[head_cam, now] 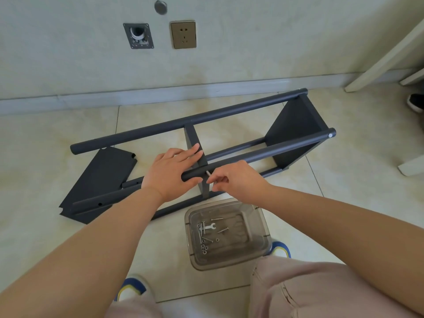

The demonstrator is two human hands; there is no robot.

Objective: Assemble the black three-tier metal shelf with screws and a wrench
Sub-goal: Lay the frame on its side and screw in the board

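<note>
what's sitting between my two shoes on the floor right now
In the head view, a clear plastic bin stands on the tiles between the left shoe and the right shoe, nearer the right one. Inside lie a small wrench, screws and nuts.

Bare forearms, pale pink trousers [321,292], white shoes [132,289] with blue and yellow trim.
</note>
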